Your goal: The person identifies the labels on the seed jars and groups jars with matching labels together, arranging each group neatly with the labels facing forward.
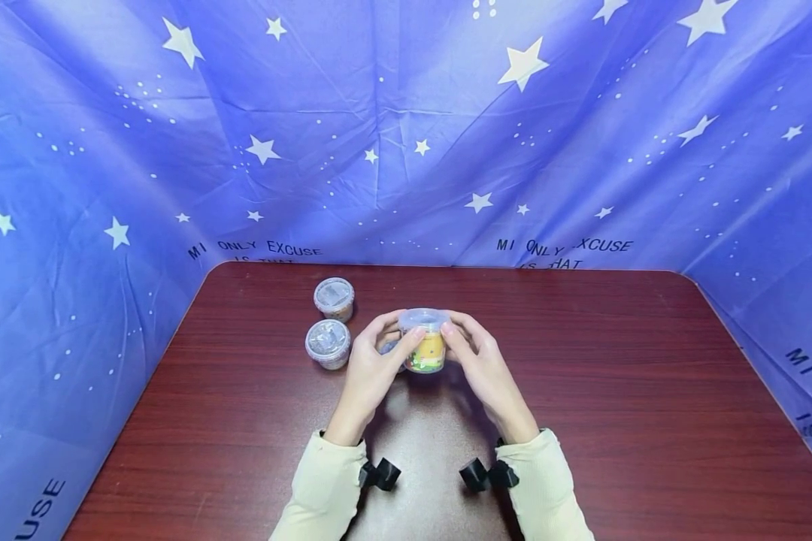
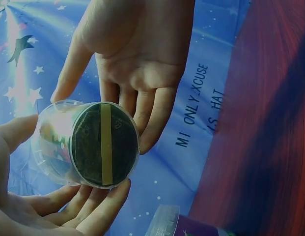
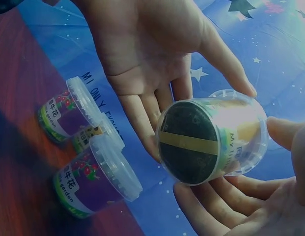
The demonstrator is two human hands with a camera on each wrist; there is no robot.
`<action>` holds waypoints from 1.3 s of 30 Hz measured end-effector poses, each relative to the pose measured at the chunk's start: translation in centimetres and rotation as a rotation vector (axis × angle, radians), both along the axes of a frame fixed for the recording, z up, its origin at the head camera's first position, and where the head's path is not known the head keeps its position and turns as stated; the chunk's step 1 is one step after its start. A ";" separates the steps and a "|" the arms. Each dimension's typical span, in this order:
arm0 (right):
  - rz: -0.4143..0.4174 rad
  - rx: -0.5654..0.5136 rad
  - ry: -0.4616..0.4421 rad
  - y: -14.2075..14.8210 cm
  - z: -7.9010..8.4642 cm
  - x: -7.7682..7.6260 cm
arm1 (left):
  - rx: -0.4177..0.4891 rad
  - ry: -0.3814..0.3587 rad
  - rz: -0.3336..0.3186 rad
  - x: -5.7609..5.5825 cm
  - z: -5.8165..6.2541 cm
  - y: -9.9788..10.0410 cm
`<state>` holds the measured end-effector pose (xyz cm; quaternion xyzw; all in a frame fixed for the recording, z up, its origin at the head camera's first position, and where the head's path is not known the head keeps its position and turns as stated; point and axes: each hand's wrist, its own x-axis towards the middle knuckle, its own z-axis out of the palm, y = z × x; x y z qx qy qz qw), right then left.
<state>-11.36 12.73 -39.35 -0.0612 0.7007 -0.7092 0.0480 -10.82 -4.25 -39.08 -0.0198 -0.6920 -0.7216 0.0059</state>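
Between both hands a clear plastic tub (image 1: 431,352) with a yellow and green label and a translucent lid (image 1: 424,317) is held raised off the table. My left hand (image 1: 372,368) grips its left side, thumb on the label near the lid. From the right my right hand (image 1: 480,361) holds it the same way, fingers around the far side. In both wrist views the tub's dark base (image 2: 91,145) shows, crossed by a yellowish strip (image 3: 189,142). Behind the left hand, another tub (image 1: 391,349) is partly hidden.
Two more lidded tubs (image 1: 328,342) (image 1: 334,299) stand left of the hands on the dark red table (image 1: 616,376). Purple labels with red berries show on tubs (image 3: 86,184) in the right wrist view. A blue star-print cloth (image 1: 379,113) hangs around the table.
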 end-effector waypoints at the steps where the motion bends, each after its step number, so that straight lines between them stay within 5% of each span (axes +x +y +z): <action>1: 0.008 -0.002 -0.005 0.0 0.0 0.0 | 0.008 -0.004 -0.007 0.0 0.0 0.0; 8: 0.019 -0.024 -0.010 0.0 0.2 0.1 | 0.057 -0.037 -0.041 0.1 0.0 -0.1; 19: 0.006 -0.021 0.033 -0.4 0.0 0.2 | 0.073 0.022 -0.032 0.1 0.1 -0.2; 27: 0.071 -0.012 0.041 0.0 0.3 0.5 | 0.162 -0.027 -0.153 0.2 0.1 -0.5; 39: -0.013 -0.015 0.079 -0.5 0.4 0.4 | 0.098 -0.046 -0.078 0.1 0.2 -0.3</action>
